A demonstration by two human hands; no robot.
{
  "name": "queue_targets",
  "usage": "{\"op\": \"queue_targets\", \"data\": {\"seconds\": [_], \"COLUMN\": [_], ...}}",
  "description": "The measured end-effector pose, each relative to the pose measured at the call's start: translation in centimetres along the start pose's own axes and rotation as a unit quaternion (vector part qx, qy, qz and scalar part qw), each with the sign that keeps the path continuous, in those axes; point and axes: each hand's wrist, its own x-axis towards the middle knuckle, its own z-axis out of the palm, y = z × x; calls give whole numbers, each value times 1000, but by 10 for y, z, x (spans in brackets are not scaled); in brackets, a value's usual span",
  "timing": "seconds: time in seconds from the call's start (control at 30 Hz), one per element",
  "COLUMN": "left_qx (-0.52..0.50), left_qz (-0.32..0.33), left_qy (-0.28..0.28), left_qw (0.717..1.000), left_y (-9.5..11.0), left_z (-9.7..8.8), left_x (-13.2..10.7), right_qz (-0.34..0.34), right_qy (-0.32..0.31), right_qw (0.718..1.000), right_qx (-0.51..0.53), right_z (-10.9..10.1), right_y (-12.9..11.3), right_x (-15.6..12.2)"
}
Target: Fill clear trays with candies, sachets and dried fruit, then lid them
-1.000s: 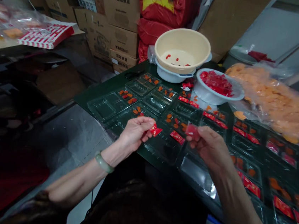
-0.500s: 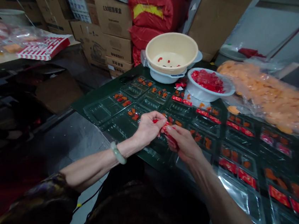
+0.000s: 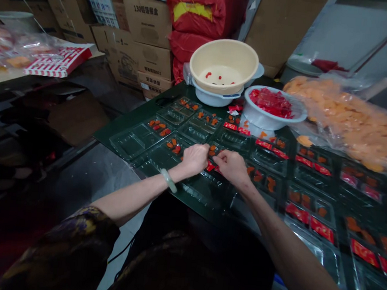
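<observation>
My left hand, with a pale green bangle on its wrist, is closed in a fist over a clear plastic tray near the table's front edge. What its fingers hold is hidden. Close to its right, my right hand is closed with its fingertips pinched on small red packets, which show between the two hands. Orange-brown pieces lie in the compartments just behind. In the tray to the left sit more orange-brown pieces.
Rows of trays cover the green table, several holding red packets. Behind stand a cream basin and a white bowl of red packets. A bag of orange discs lies right. Cartons and red bundles rise behind.
Both hands have lowered the red packets from above the table into the tray. The hands have moved slightly apart and turned backs up.
</observation>
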Motion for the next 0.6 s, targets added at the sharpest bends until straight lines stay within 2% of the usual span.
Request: {"op": "queue_targets", "data": {"seconds": [0.07, 0.13, 0.17, 0.2, 0.23, 0.27, 0.3, 0.33, 0.37, 0.47, 0.53, 0.6], "left_qx": [0, -96, -188, -292, -389, -461, -500, -516, -516, -482, -460, -456], "left_qz": [7, -45, -96, -157, -215, -258, -279, -284, -281, -257, -241, -226], "left_qy": [-7, -45, -78, -114, -146, -166, -175, -170, -163, -153, -164, -178], "left_qw": [1000, 993, 974, 937, 884, 833, 801, 790, 792, 823, 839, 842], "left_y": [8, 20, 27, 34, 41, 48, 54, 59, 64, 76, 82, 86], "left_z": [-6, -15, -19, -22, -24, -24, -22, -18, -12, 12, 27, 37], "left_x": [-1, -3, -5, -8, -12, -16, -20, -25, -30, -45, -52, -57], "right_qz": [17, 76, 110, 139, 158, 166, 165, 158, 146, 109, 99, 100], "right_qy": [-23, -93, -128, -157, -175, -184, -182, -170, -148, -63, -26, 2], "right_qw": [989, 941, 909, 881, 861, 853, 857, 869, 886, 937, 952, 956], "right_qx": [147, 316, 380, 424, 450, 459, 453, 437, 414, 326, 290, 276], "right_z": [-9, -23, -30, -36, -42, -46, -49, -50, -50, -47, -48, -53], "right_y": [1, 2, 2, 2, 1, 0, -1, -3, -4, -7, -4, 3], "right_x": [-6, -17, -24, -32, -40, -48, -55, -62, -67, -78, -81, -84]}}
